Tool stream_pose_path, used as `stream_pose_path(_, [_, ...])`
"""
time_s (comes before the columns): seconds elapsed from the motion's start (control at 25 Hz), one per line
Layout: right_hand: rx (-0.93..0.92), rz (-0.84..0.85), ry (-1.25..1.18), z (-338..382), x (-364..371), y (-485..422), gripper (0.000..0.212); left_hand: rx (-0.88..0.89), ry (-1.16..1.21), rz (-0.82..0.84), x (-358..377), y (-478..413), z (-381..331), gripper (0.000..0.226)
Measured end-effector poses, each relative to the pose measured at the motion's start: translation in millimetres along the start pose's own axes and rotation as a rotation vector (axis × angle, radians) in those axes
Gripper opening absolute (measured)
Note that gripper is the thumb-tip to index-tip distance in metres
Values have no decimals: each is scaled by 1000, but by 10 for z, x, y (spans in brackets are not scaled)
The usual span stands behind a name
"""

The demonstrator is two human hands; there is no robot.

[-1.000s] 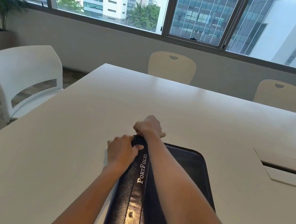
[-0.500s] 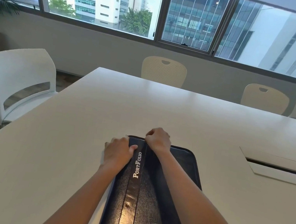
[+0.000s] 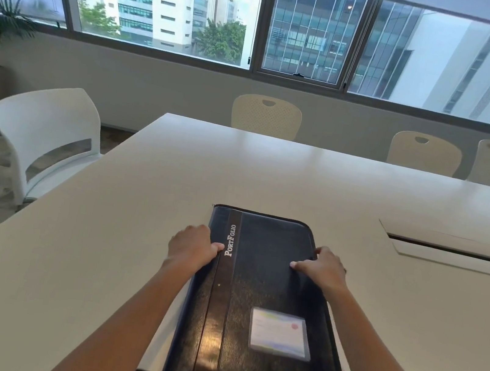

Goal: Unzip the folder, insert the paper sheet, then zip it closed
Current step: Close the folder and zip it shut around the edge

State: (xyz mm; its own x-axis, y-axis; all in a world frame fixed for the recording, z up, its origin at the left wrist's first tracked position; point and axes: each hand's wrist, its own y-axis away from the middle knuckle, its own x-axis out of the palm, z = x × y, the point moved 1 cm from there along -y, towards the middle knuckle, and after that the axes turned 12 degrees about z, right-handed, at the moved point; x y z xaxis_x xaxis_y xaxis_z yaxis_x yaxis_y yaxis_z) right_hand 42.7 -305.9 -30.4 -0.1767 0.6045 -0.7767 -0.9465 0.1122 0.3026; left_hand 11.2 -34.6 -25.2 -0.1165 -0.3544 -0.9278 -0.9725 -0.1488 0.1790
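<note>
The left hand [image 3: 194,246] grips the folder [image 3: 260,284] at its left long edge: fingers curled down over the side, thumb lying on the cover just beside the "PortFolio" lettering. The right hand [image 3: 325,267] grips the opposite long edge the same way, with fingers wrapped over the side and the thumb pressed flat on the cover. The two hands are well apart, each about a third of the way back from the far end.

The folder lies flat and closed on the white counter [image 3: 97,258], straight in front of the person. Its long axis runs away from the body, one short end nearest the person and the other pointing toward the windows. The spine band runs down the left side and its lettering reads from near to far. A clear card pocket [image 3: 279,333] sits on the cover toward the near right corner.

Half a second ago both hands were bunched at the far end, the right one on the far short edge next to the spine. Now that hand has gone to the right edge and the left has slid nearer along the spine side. The folder keeps the same heading.

A white chair [image 3: 43,134] stands at the counter's left.
</note>
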Motion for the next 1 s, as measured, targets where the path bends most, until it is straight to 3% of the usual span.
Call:
stream_pose_path(0.12, [3, -7, -54, -139, -14, 159, 46, -30, 24, 19, -11, 142, 23, 47])
stream_pose_path(0.48, [76, -2, -174, -168, 7, 394, 42, -127, 166, 86, -26, 349, 63, 53])
stream_pose_path(0.68, [90, -40, -320, -155, 5, 416, 28, -121, 211, 101, -65, 347, 92, 51])
stream_pose_path(1.0, [5, 60, -423, 455, 313, 429, 25, -216, 296, 92, -428, 266, 687, 47])
